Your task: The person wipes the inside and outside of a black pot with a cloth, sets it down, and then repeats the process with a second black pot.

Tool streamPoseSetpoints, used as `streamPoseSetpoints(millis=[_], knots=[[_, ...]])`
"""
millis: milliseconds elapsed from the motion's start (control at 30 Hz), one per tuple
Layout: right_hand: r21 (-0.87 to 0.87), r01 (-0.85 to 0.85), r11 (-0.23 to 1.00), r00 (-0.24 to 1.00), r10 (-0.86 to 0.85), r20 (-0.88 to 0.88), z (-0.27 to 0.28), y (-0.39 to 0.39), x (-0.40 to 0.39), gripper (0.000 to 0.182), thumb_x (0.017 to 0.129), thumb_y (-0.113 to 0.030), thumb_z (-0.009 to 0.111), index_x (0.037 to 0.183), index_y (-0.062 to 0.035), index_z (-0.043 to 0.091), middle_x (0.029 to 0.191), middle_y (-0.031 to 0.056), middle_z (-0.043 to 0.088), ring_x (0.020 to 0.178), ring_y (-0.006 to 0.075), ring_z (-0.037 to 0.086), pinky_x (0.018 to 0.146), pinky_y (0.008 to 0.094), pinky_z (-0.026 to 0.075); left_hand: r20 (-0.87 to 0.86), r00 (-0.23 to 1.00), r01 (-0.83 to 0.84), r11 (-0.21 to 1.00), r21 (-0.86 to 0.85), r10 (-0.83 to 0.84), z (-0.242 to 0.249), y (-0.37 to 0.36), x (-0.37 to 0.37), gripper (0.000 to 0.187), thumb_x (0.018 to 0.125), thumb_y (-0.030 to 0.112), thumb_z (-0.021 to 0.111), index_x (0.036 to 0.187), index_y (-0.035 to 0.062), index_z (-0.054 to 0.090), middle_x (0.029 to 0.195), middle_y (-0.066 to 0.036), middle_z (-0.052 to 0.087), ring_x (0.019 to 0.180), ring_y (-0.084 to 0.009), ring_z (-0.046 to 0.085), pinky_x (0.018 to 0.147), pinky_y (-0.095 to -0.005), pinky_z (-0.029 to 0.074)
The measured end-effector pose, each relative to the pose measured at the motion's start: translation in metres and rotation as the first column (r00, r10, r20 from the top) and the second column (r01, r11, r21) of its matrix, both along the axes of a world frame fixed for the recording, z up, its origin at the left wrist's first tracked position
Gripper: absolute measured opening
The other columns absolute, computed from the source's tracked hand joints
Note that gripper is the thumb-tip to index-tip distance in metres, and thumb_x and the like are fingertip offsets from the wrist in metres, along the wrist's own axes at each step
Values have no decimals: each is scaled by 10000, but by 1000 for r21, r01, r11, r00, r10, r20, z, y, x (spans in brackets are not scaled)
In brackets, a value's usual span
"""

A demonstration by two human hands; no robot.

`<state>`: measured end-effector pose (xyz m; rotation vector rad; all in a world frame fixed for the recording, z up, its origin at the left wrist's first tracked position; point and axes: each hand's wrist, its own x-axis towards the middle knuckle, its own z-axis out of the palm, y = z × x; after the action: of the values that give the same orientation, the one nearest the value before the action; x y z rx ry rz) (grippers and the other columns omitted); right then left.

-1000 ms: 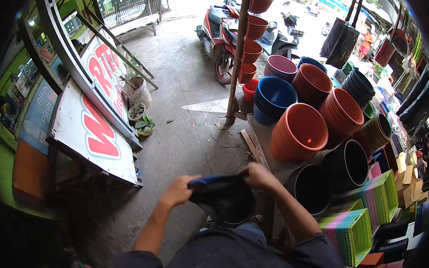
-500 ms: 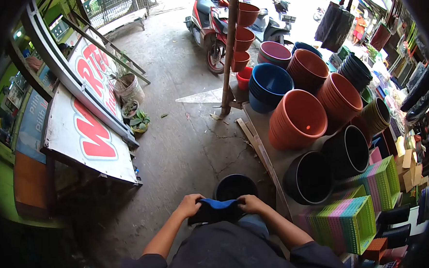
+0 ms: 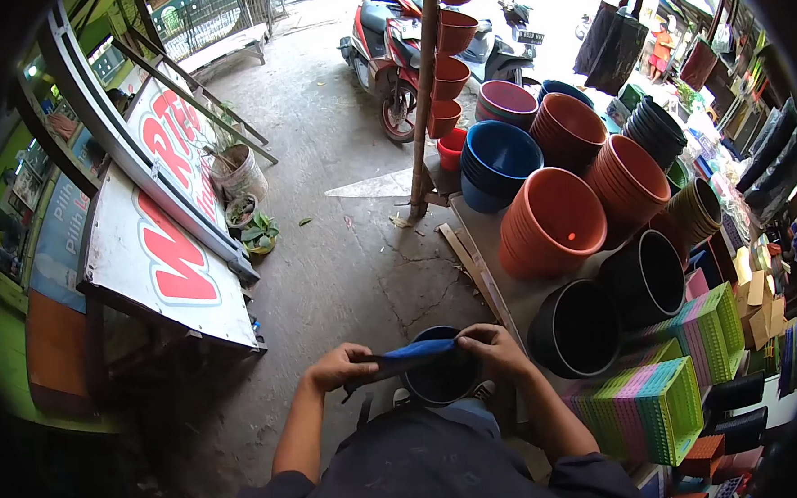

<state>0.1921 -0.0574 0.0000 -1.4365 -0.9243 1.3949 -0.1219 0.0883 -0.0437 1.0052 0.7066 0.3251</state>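
A black and blue floppy sheet (image 3: 415, 351) stretches between my two hands in front of my body, its blue side showing along the top. My left hand (image 3: 340, 367) pinches the left end, where a dark corner dangles below the fingers. At the other end, the thumb and fingers of my right hand (image 3: 497, 348) close on the edge, a little higher than the left. Under the sheet, a round black bucket (image 3: 442, 384) stands on the ground by my feet, partly covered by the sheet in this view.
To my right, stacked orange pots (image 3: 554, 214), blue pots (image 3: 502, 158), black pots (image 3: 574, 330) and colourful plastic baskets (image 3: 637, 408) crowd a low platform. A wooden post (image 3: 425, 112) rises ahead. Left is a slanted sign board (image 3: 178, 251); motorbikes (image 3: 393, 64) stand beyond.
Both hands have risen, moving up and forward with the sheet, my right hand further to the right. The sheet now tilts up to the right, and more of the bucket shows.
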Motion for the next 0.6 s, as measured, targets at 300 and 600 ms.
streamPoseSetpoints(millis=[300, 600], knots=[[-35, -176, 984, 976, 170, -134, 1, -9, -31, 258, 944, -67, 565, 1187, -12, 631, 1082, 63, 667, 995, 121, 604, 919, 268, 474, 17, 994, -102, 992, -69, 104, -15, -5, 24, 282, 991, 232, 559, 1117, -9, 634, 940, -22, 683, 781, -76, 624, 716, -241, 522], [402, -297, 866, 472, -232, 850, 45, 4, -72, 247, 682, -183, 779, 921, -150, 726, 930, 86, 635, 886, 231, 614, 770, 361, 406, 74, 996, -73, 953, 296, 53, 17, -47, 59, 254, 936, 120, 641, 1142, -29, 646, 973, -45, 693, 866, -88, 605, 790, -238, 506]])
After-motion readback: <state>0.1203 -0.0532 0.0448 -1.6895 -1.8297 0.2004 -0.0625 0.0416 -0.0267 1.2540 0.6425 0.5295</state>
